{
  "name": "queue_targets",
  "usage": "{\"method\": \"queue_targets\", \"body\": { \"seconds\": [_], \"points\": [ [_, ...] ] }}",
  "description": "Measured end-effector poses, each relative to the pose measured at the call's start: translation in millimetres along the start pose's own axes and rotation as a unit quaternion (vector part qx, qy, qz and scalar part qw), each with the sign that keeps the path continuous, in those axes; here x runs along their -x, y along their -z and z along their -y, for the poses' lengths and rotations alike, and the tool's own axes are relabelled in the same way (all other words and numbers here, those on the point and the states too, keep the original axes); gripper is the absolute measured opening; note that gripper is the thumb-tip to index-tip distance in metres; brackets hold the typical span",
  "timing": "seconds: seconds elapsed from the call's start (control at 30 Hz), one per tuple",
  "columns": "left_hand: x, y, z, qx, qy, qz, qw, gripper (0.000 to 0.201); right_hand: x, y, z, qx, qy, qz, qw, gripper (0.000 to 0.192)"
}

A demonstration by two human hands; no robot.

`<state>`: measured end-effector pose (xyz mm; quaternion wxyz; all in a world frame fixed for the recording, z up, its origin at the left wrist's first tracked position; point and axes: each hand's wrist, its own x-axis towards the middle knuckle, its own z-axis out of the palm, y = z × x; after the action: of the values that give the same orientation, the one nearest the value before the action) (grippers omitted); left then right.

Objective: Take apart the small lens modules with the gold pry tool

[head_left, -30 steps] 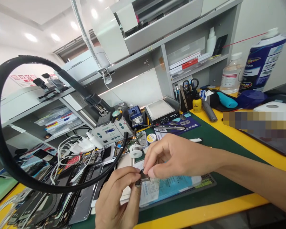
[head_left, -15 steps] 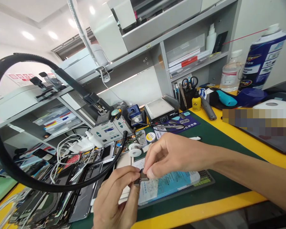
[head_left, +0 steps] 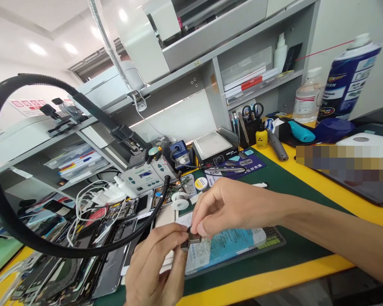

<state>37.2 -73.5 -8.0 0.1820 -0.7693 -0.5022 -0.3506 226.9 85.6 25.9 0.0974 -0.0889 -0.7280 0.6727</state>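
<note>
Small dark metal part: squarish, grey-black, mostly hidden by fingertips, detail too small to read. Held just above blue-printed work mat, front centre of bench.

Left to right: black hose loop arcs over stripped phone frames; white cables; left hand pinches part from below, thumb and forefinger closed on it; solder reel behind; right hand grips same part from above, fingers curled; hot plate; spray can far right.
</note>
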Motion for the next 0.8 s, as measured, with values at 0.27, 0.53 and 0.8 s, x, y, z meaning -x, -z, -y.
{"method": "queue_targets", "body": {
  "seconds": [0.27,0.53,0.8],
  "points": [
    [-1,-4.8,-2,0.193,0.187,-0.016,0.963,0.021,3,-4,5,0.057,0.051,0.006,0.997,0.032],
    [-2,-20.1,-3,0.236,0.335,-0.061,0.91,0.031,-7,-13,1,0.027,0.019,-0.092,0.995,0.015],
    [-13,-18.9,1,-0.105,0.053,-0.061,0.991,0.032,-12,-14,-10,0.093,0.05,-0.147,0.984,0.017]
  ]
}}
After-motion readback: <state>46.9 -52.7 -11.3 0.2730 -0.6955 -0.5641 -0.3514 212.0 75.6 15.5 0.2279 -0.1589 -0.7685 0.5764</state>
